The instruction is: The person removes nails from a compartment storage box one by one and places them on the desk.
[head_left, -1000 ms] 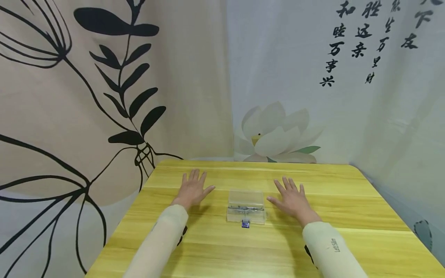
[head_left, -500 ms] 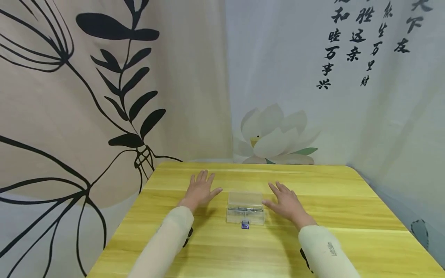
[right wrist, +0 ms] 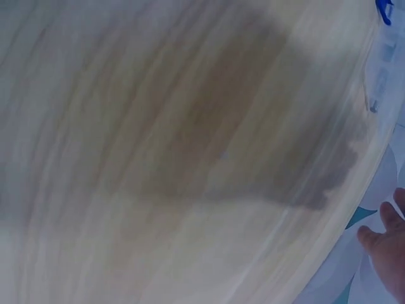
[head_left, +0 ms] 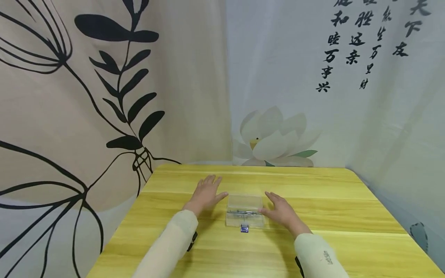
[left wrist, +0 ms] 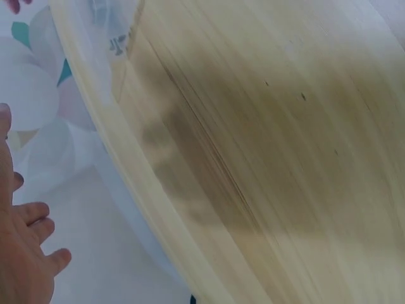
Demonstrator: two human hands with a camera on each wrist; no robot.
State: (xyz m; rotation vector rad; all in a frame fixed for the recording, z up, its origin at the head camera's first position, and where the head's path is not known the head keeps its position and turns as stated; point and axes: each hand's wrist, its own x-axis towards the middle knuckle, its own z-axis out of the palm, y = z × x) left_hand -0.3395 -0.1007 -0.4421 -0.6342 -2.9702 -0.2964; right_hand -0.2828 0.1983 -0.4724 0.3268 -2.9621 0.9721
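A clear plastic box (head_left: pixel 245 200) with a blue clasp (head_left: pixel 244 228) at its front sits near the middle of the table. Thin metal rods (head_left: pixel 243 212) lie across it. To its left is my left hand (head_left: pixel 206 195), fingers extended and thumb pointing at the box's upper left corner. My right hand (head_left: pixel 283 211) is on the other side, its thumb tip overlapping the box's right edge in the head view. Both hands hold nothing. Part of the box shows at the top of the left wrist view and, with the blue clasp (right wrist: pixel 384 9), at the upper right of the right wrist view.
The wood-grain table (head_left: pixel 347 208) has rounded far corners. Behind it hangs a curtain (head_left: pixel 194 96) printed with dark plants, a pale lotus and black characters. The hands cast shadows on the tabletop.
Both hands have moved inward toward the box from either side, the right one also slightly nearer the body. The box keeps its place on the table; the view has tilted slightly.
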